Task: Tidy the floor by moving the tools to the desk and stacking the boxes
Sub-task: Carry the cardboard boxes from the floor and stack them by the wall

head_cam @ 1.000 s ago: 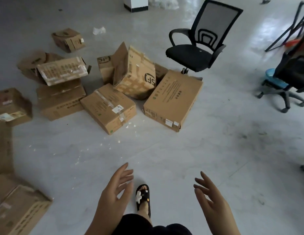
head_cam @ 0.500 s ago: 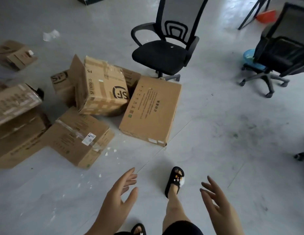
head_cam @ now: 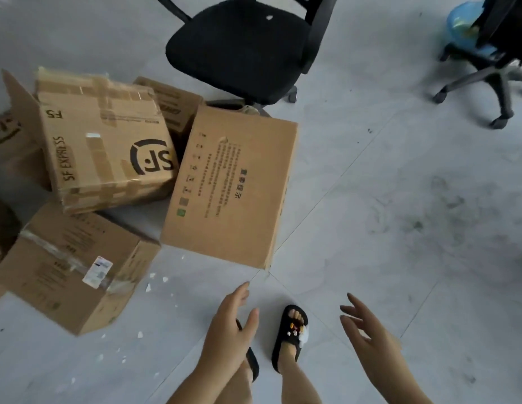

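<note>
Left hand [head_cam: 227, 333] and right hand [head_cam: 370, 339] spread wide, empty, hovering above feet in black sandals [head_cam: 290, 335]. Pale grey tiled floor [head_cam: 385, 228], scuffed dark at right, flecked with white scraps near left. Far centre, black office chair [head_cam: 239, 45]; far right, second chair [head_cam: 487, 62]. Flat printed box [head_cam: 233, 188] just beyond fingertips, apart from them. SF Express box [head_cam: 105, 141] left of it, flap open, contents hidden. Taped labelled box [head_cam: 70, 266] near left.

1. Brown cardboard box [head_cam: 230, 188], dark text, green square mark.
2. Brown SF Express box [head_cam: 105, 147], black logo.
3. Black office chair [head_cam: 239, 45].
4. Black slipper [head_cam: 292, 336], small coloured charms.
5. Pale grey floor [head_cam: 399, 199], dark smudges.
</note>
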A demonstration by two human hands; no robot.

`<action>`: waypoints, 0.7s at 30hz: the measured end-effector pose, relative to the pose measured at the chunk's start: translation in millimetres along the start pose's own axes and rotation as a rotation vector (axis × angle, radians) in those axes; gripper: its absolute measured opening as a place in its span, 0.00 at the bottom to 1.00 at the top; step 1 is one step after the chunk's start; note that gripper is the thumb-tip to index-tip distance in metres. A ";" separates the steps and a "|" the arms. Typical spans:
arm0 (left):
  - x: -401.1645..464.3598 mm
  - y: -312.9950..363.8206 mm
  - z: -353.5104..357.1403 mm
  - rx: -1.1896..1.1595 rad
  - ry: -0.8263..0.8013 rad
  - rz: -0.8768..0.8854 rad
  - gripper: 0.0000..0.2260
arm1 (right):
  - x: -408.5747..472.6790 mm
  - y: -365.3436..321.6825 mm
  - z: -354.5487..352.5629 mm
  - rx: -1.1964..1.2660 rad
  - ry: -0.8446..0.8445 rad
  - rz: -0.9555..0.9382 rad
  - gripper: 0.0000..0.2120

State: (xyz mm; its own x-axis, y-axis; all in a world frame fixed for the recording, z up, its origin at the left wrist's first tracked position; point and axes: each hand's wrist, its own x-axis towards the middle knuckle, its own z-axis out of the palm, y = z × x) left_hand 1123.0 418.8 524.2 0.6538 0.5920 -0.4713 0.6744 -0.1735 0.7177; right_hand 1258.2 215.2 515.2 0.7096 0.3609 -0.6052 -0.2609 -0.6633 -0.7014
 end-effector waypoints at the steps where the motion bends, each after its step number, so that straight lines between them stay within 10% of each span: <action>1: 34.6 -17.4 19.7 0.042 0.001 0.009 0.21 | 37.4 14.0 13.7 -0.008 0.005 0.020 0.20; 13: 309.8 -264.9 219.9 0.821 0.073 0.003 0.51 | 385.4 205.7 217.7 0.317 -0.055 0.302 0.18; 21: 314.6 -321.1 214.1 0.813 0.333 0.203 0.44 | 490.8 246.0 315.6 0.714 -0.217 0.443 0.25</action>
State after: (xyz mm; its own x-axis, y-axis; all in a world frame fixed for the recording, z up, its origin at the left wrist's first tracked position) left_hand 1185.5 492.2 35.7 0.7389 0.6645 -0.1114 0.6738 -0.7279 0.1273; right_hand 1335.8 436.0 -73.2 0.3240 0.3323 -0.8858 -0.8835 -0.2285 -0.4090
